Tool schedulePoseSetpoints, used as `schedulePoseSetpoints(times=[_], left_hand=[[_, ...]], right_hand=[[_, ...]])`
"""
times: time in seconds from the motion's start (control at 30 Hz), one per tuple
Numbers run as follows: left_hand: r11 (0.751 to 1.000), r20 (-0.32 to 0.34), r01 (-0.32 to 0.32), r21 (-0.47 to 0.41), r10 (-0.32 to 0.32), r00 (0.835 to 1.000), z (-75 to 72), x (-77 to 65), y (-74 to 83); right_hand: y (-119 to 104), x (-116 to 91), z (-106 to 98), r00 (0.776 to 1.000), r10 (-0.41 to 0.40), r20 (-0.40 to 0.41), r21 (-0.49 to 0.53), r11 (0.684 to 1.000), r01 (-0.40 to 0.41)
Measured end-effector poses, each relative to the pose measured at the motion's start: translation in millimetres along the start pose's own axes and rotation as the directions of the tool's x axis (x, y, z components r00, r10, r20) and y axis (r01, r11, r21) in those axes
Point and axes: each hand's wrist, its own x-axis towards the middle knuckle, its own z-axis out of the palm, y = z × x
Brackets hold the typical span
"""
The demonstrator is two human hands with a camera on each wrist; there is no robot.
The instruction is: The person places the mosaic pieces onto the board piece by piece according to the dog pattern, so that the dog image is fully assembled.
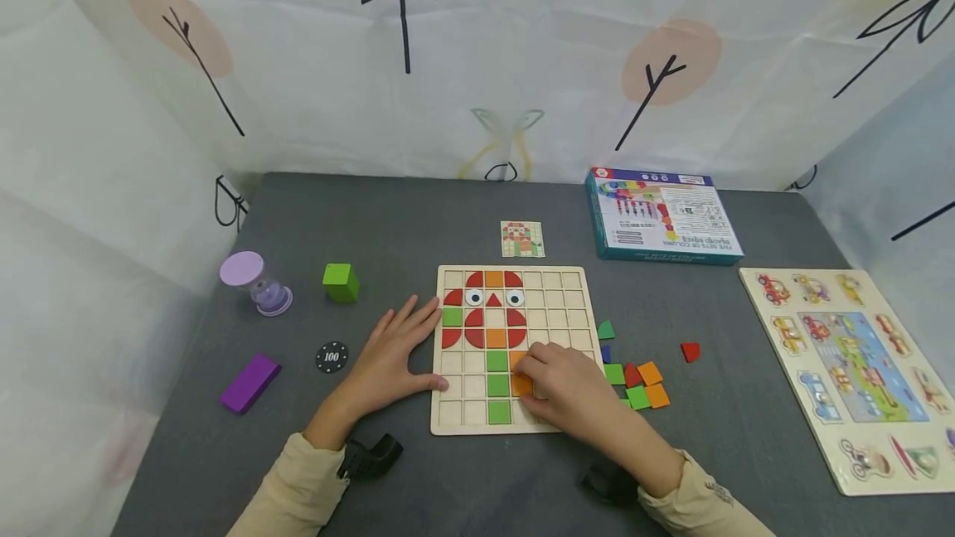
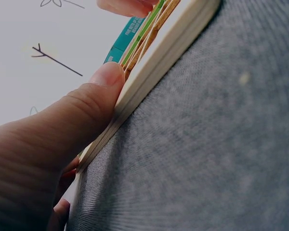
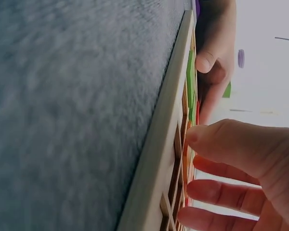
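Observation:
My left hand [image 1: 395, 355] rests on the left edge of a wooden grid board [image 1: 552, 419], its fingers spread and the thumb against the rim. My right hand [image 1: 570, 388] is over the board's lower right part. Its thumb and forefinger pinch an orange square tile [image 1: 521, 386] lying at a grid cell; another orange tile above it is partly covered by the fingers. A column of green square tiles [image 1: 497, 386] sits just left of them. Higher up, red quarter-round tiles [image 1: 474, 318], orange squares and two eye tiles [image 1: 515, 297] fill several cells.
Loose green, orange, red and blue tiles [image 1: 649, 372] lie right of the board. Behind it are a pattern card [image 1: 523, 239] and a box [image 1: 666, 218]. A picture board [image 1: 843, 471] lies far right. Left are a green cube [image 1: 341, 283], purple block [image 1: 250, 384], black disc [image 1: 332, 357] and hourglass [image 1: 261, 282].

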Motion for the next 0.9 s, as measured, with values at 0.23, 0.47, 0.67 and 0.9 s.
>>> schedulePoseSetpoints(times=[0.23,0.47,0.67,0.9], left_hand=[[1.000,0.004,0.003,-0.001,-0.003,1.000,-0.2,-0.7,1.1],[1.000,0.003,0.001,0.001,-0.001,1.000,-0.9,-0.3,0.3],[1.000,0.006,-0.001,-0.007,0.001,1.000,-1.2,-1.0,0.1],[1.000,0.003,-0.006,-0.003,0.006,1.000,-1.9,-0.2,1.4]], right_hand=[[26.2,-26.0,-17.9,0.994,0.103,-0.020,0.044,0.994,-0.102],[73.1,-65.1,-40.1,0.939,0.342,0.047,0.008,0.939,-0.343],[86.4,-81.3,-44.4,0.839,0.525,0.145,-0.061,0.851,-0.522],[84.6,-80.5,-43.1,0.780,0.598,0.183,-0.070,0.800,-0.596]])
